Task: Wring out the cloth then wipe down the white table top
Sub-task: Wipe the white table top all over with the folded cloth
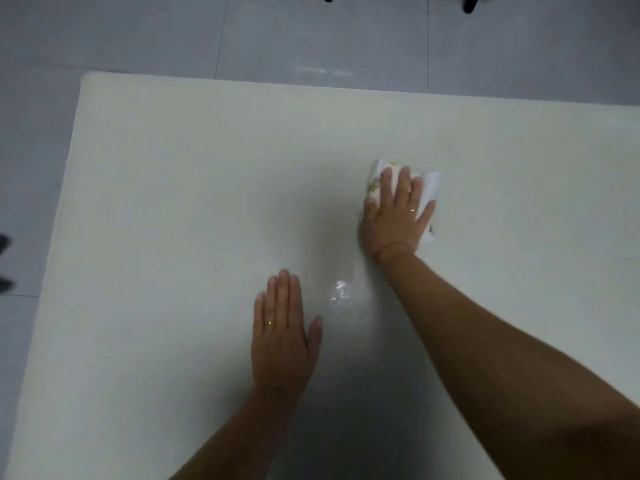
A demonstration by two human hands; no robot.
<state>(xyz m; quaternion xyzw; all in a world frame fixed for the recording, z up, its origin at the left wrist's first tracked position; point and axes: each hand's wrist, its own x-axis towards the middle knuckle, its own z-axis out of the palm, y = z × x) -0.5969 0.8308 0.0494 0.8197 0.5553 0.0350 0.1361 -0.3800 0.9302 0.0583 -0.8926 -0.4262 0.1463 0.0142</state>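
Worktop (166, 202): white and matte, with its far and left edges in view.
Cloth (431, 187): white with yellow print, lay flat on the worktop right of centre.
Right grip (394, 216): pressed flat on the cloth, fingers spread.
Left grip (282, 337): rested palm down on bare worktop, fingers straight.
Wet patch (341, 296): glistened between the 2 grips.
Floor (311, 36): grey tiles beyond the worktop.

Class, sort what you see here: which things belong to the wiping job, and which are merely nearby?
Job: cloth, white table top, right hand pressing the cloth, left hand flat on the table top.
Nearby: grey floor tiles, dark legs at the top edge.
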